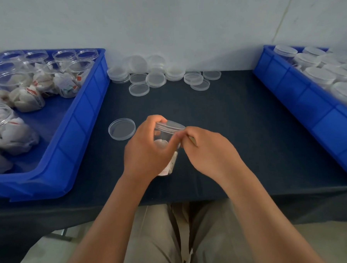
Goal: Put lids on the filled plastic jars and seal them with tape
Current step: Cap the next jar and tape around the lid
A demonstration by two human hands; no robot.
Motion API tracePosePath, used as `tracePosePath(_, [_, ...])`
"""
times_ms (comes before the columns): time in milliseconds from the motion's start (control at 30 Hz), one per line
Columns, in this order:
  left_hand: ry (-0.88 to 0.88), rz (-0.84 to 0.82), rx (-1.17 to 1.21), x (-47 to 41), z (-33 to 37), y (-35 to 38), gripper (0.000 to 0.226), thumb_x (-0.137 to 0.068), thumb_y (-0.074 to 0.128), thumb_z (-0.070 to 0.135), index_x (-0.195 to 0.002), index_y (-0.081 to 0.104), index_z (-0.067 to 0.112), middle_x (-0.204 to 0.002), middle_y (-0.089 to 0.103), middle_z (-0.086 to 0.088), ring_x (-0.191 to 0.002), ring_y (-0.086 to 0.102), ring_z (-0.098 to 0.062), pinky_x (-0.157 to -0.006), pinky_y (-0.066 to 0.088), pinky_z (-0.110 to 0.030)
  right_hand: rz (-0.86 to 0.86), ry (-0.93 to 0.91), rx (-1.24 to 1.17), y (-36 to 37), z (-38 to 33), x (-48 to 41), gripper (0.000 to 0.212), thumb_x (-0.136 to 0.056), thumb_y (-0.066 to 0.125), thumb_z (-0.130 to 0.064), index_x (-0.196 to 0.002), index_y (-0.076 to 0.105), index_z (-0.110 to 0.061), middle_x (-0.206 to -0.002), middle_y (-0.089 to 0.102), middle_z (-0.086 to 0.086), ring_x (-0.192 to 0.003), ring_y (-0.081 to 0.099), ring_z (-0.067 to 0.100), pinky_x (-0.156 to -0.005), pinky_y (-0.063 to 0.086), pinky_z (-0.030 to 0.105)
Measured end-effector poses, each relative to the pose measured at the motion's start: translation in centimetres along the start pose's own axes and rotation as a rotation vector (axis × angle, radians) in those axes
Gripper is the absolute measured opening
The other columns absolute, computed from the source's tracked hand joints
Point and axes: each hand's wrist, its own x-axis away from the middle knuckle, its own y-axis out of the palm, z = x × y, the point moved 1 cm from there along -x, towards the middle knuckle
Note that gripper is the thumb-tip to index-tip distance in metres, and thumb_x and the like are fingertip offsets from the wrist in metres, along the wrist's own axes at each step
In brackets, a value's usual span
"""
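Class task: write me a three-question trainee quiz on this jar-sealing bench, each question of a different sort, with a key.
1. True or false: the jars in the right blue bin carry lids.
2. The pile of loose lids lies: A at the table's far edge, between the bins; B inside the left bin; C on the person's lap.
3. Fill in: the left hand grips a lidded jar; a single lid lies on the table to the jar's ____.
Key: 1 true; 2 A; 3 left.
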Motion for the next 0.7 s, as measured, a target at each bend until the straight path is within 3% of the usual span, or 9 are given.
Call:
tracePosePath(133, [-0.02,-0.036,0.025,-0.2,-0.3,-0.3,0.039,-0.089,0.047,0.078,-0.118,0.044,0.052,-0.102,0.063,0.026,-0.092,0.068,0.002,-0.075,0.061,-0.039,-0.043,-0.018,-0.064,-0.3,0.3,-0.1,0.031,-0.108,0.036,-0.059,-0.1,0.061,-0.041,-0.075,0.065,-0.014,-0.067,0.063,0.007,-0.056,0.044,0.025])
tracePosePath(300, [-0.107,-0.147,0.21,-0.7,-1.2,-1.2,0.031,-0.09,0.052,0.073,-0.113,0.049,0.053,-0.108,0.066,0.032,-0.083,0.073,0.0,-0.074,0.063,-0.043,-0.344,-0.052,-0.218,-1.9,2.3,-0.1,0.031,-0.101,0.032,-0.075,-0.126,0.048,-0.064,-0.105,0.061,-0.032,-0.092,0.061,-0.002,-0.078,0.046,0.026])
tracePosePath(400, [-0.132,-0.22,0.382,-1.2,-1.4,-1.5,0.035,-0.092,0.058,0.065,-0.117,0.055,0.04,-0.109,0.069,0.023,-0.089,0.076,-0.007,-0.07,0.064,-0.033,-0.381,-0.106,-0.241,-3.0,3.2,-0.3,0.042,-0.098,0.033,-0.077,-0.135,0.047,-0.064,-0.123,0.06,-0.035,-0.105,0.06,-0.008,-0.089,0.047,0.026])
tracePosePath(500, [-0.133,-0.26,0.477,-1.8,-1.9,-1.9,0.023,-0.101,0.062,0.047,-0.117,0.057,0.031,-0.111,0.069,0.019,-0.098,0.075,-0.009,-0.07,0.059,-0.019,-0.407,-0.119,-0.249,-3.6,4.1,-0.6,0.04,-0.1,0.037,-0.072,-0.135,0.053,-0.061,-0.117,0.055,-0.047,-0.102,0.052,-0.024,-0.085,0.045,0.021])
tracePosePath(633, [-0.206,-0.339,0.624,-2.0,-2.4,-1.7,0.029,-0.101,0.058,0.044,-0.118,0.058,0.021,-0.11,0.073,-0.008,-0.094,0.077,-0.022,-0.069,0.061,-0.028,-0.346,-0.098,-0.18,-3.1,5.4,-1.2,0.041,-0.102,0.037,-0.07,-0.139,0.052,-0.059,-0.119,0.058,-0.04,-0.106,0.055,-0.015,-0.091,0.044,0.022])
tracePosePath(700, [-0.22,-0.369,0.682,-1.9,-2.6,-1.5,0.033,-0.1,0.055,0.045,-0.119,0.057,0.018,-0.111,0.072,-0.012,-0.096,0.077,-0.029,-0.07,0.063,-0.032,-0.313,-0.081,-0.155,-2.5,5.8,-1.6,0.044,-0.101,0.036,-0.072,-0.142,0.048,-0.06,-0.113,0.057,-0.038,-0.103,0.057,-0.009,-0.09,0.044,0.025])
